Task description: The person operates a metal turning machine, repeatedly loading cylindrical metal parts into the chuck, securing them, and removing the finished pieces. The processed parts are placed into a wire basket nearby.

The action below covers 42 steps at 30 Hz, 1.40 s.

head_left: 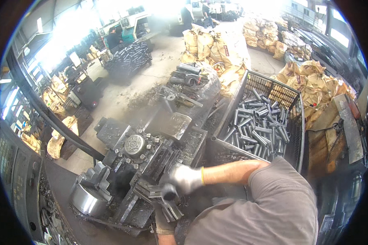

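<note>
My right hand [185,178], in a white work glove, reaches in over the front of a lathe. Its fingers are curled about a short dark metal tube [169,192], whose round end faces me; motion blurs them a little. Just below, several metal tubes [172,211] lie side by side near the machine's edge. My left hand [162,224], also gloved, is low beside these tubes, its fingers hidden behind them and my body. Left of both hands sits the lathe chuck [90,192] with stepped jaws. The tool post [135,146] with its round cap stands beyond.
A wire-mesh crate [300,122] full of cut metal tubes [259,126] stands to the right. Behind are stacked tan sacks [216,47]. A dark curved bar [49,114] crosses at left beside a control panel [22,183]. Metal chips litter the lathe. People work far off.
</note>
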Tool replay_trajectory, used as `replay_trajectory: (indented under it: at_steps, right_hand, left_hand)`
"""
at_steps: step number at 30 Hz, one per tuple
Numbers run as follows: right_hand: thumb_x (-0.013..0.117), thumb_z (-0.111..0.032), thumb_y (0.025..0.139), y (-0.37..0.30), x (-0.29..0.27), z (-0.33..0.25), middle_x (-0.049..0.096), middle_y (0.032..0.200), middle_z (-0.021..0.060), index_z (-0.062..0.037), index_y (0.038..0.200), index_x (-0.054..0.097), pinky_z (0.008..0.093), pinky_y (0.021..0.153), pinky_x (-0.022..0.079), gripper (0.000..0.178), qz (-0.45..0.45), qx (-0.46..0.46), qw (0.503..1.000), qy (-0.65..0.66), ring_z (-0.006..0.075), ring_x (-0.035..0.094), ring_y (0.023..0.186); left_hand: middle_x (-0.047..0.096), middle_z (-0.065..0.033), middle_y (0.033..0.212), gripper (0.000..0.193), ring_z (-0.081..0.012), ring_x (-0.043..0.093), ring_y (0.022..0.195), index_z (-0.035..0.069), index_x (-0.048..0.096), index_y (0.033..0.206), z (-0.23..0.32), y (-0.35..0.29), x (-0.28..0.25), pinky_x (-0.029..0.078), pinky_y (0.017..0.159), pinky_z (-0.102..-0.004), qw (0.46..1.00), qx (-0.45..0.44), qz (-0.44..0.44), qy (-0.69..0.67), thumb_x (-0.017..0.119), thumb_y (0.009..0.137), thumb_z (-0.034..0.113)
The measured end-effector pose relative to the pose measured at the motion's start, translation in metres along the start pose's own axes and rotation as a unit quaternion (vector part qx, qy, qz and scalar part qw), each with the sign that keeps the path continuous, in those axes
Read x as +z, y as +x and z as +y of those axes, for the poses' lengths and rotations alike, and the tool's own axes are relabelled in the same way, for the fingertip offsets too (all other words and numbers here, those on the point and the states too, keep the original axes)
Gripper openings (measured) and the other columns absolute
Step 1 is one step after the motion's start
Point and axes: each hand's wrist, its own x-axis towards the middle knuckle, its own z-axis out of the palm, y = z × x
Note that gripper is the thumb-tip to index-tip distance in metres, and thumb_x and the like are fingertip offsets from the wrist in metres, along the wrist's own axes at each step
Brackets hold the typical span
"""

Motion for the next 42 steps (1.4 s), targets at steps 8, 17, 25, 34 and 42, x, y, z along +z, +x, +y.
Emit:
replay_trajectory:
  at_steps: [8,17,25,34,42]
  right_hand:
    - [0.079,-0.034,0.081,0.030,0.165,0.055,0.074,0.087,0.0195,-0.0034,0.110,0.071,0.0501,0.067,0.061,0.043,-0.003,0.113,0.979,-0.168,0.0407,0.076,0.079]
    - [0.080,-0.051,0.085,0.103,0.053,-0.034,0.078,0.111,0.0202,-0.0016,0.131,0.071,0.0420,0.095,0.058,0.068,-0.152,0.248,0.926,0.242,0.0316,0.076,0.108]
    - [0.090,-0.038,0.072,0.156,0.005,-0.076,0.078,0.106,0.0234,-0.0025,0.143,0.058,0.0428,0.085,0.063,0.085,-0.099,0.059,0.971,0.210,0.0354,0.079,0.097]
    - [0.085,-0.017,0.072,0.344,-0.083,0.039,0.077,0.089,0.0118,-0.0091,0.108,0.074,0.0449,0.070,0.063,0.038,-0.116,-0.198,0.832,-0.505,0.0314,0.078,0.081]
    - [0.087,-0.030,0.068,0.372,-0.004,0.088,0.080,0.101,0.0158,-0.0080,0.122,0.072,0.0450,0.082,0.061,0.060,-0.381,-0.013,0.909,-0.171,0.0324,0.078,0.093]
  left_hand:
    - [0.068,-0.0096,0.097,0.056,-0.0297,0.073,0.081,0.008,0.061,0.129,0.031,-0.026,-0.033,0.067,0.069,-0.0495,0.961,0.211,0.162,0.075,0.060,0.102,0.057]
    - [0.051,-0.0159,0.156,0.075,-0.0325,0.054,0.140,0.010,0.046,0.158,0.064,-0.037,-0.014,0.051,0.114,-0.0511,0.935,0.347,0.067,-0.035,0.041,0.109,0.067]
    - [0.055,-0.0186,0.151,0.075,-0.0320,0.055,0.137,-0.003,0.043,0.158,0.121,-0.033,0.048,0.039,0.120,-0.0475,0.850,0.503,0.080,0.135,0.052,0.109,0.054]
    - [0.072,-0.0120,0.127,0.048,-0.0275,0.068,0.118,0.008,0.064,0.139,0.025,-0.051,-0.109,0.054,0.102,-0.0429,0.865,0.422,0.253,0.094,0.066,0.105,0.042]
    - [0.072,-0.0054,0.114,0.035,-0.0260,0.068,0.107,0.011,0.069,0.123,-0.082,-0.128,-0.190,0.055,0.093,-0.0455,0.761,0.423,0.485,-0.083,0.061,0.107,0.041]
